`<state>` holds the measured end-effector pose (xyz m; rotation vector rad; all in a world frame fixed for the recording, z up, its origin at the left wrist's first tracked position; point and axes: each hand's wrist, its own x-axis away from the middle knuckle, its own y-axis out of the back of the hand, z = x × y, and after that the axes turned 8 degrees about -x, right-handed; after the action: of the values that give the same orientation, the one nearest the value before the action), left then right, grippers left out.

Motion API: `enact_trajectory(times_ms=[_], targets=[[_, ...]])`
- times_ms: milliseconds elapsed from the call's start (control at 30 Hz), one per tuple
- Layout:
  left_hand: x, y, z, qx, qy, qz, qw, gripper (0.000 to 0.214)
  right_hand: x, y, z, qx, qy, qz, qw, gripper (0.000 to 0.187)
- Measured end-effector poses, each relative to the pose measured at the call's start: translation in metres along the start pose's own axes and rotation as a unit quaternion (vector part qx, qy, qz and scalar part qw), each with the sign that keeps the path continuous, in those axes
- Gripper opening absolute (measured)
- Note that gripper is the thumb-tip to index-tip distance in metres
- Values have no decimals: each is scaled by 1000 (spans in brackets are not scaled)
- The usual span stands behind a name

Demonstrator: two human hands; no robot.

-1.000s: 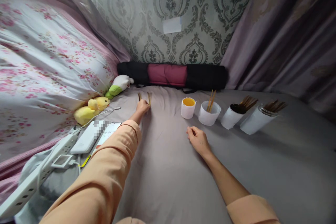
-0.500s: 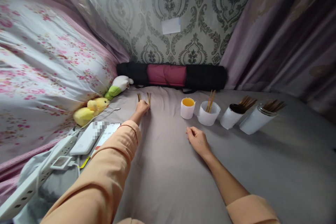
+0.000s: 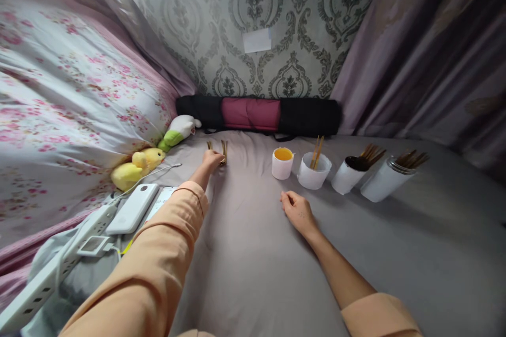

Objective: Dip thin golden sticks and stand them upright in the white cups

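My left hand (image 3: 212, 159) is stretched far forward on the grey bed sheet (image 3: 253, 253), its fingers closed around a small bundle of thin brown sticks (image 3: 223, 148) that poke up behind it. My right hand (image 3: 297, 210) rests on the sheet, fingers loosely curled, with nothing seen in it. Just beyond it stands a row of white cups: one with yellow-orange contents (image 3: 283, 162), one holding two light sticks (image 3: 314, 169), and two tilted ones (image 3: 348, 174) (image 3: 384, 179) with several dark sticks.
A floral duvet (image 3: 71, 100) bulges on the left, with yellow and green plush toys (image 3: 136, 166) at its foot. A white power bank (image 3: 132, 209), a phone and a power strip (image 3: 51, 274) lie left. A black and maroon roll (image 3: 259, 113) lies against the patterned wall.
My left hand has shifted slightly left and away with the sticks. The right hand has not moved.
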<state>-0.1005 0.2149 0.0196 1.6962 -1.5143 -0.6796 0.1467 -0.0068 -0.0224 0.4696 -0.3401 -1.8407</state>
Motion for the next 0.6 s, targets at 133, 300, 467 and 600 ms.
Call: enact_trajectory(times_ms=[133,300,467,600], targets=[[4,1,-2,94,34,23,995,15,0,1,1,1,1,1,1000,39],[12,0,-5,204,65,57,975,13,0,1,1,4,3,-1,1000,38],[21,-5,-8,298,84,80,948,11,1,1,1,3,6,0,1000,39],[26,-10,-8,356,95,89,925,7,1,1,1,5,-1,4,1000,37]])
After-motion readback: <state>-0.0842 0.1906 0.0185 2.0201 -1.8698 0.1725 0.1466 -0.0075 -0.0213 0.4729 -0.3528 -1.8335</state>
